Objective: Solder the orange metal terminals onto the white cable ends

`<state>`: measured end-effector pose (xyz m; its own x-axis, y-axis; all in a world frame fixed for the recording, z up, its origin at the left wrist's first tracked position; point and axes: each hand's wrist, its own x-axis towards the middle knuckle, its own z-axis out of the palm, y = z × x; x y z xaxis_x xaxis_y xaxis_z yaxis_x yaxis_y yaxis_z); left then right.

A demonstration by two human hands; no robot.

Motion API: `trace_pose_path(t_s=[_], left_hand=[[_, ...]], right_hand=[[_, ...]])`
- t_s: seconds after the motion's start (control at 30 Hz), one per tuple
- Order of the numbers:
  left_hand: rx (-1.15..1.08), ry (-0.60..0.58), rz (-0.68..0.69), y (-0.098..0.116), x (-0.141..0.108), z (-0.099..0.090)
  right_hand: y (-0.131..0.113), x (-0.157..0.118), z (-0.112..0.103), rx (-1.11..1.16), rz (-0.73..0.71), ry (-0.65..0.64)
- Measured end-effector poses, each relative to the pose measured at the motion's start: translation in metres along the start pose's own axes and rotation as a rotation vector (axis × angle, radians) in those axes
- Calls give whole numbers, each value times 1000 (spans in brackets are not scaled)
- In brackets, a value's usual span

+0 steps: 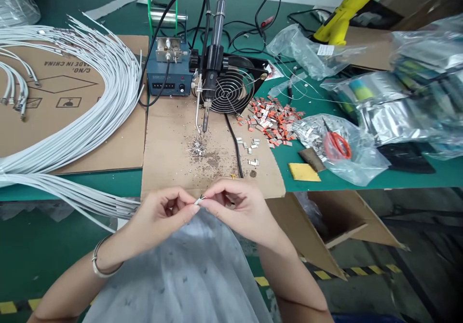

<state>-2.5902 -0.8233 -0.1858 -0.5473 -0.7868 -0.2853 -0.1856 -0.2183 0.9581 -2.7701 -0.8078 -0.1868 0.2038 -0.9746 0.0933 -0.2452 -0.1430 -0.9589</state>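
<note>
Just past the table's front edge, my left hand (170,214) pinches the end of a white cable (197,201) between thumb and forefinger. My right hand (240,207) meets it fingertip to fingertip, pinched on the thin wires at the cable's tip; a dark one shows there. Beyond both hands, a soldering iron (206,115) points down from its stand above a heap of solder bits (197,148) on the cardboard sheet (162,135). A bundle of white cables (97,190) runs to the left of my left hand. Small metal connector parts (249,144) lie farther right.
Behind the cardboard stand a blue solder feeder (168,79), a solder spool (162,17) and a round fan (231,89). To the right are orange-and-silver connectors (275,120), a yellow sponge (304,172), red-handled scissors (338,145) and a yellow tool (340,17). An opened carton (347,217) sits below the edge.
</note>
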Motion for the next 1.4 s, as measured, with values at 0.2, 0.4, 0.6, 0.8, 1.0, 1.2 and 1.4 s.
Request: trace_pose_path(t_s=[0.2,0.4,0.6,0.8,1.0,1.2,1.4], left_hand=[[-150,-17,-64,-3,1,6],[-243,-86,-106,-7,0,4],[-259,-144,-93,-8,-3,-18],[-149,108,-130,13,-1,-32],[157,38,-123,32,26,-46],[306,-48,-221,45,80,-54],[169,-141,-231,50,108,-54]], right_hand=[[0,-1,7,-43,-129,83],[-2,-4,12,-232,-477,162],[-1,18,-65,-644,-245,136],[38,91,-143,-1022,152,136],[54,106,-149,-1042,116,38],[45,88,-134,-758,95,177],[19,76,-76,-91,168,94]])
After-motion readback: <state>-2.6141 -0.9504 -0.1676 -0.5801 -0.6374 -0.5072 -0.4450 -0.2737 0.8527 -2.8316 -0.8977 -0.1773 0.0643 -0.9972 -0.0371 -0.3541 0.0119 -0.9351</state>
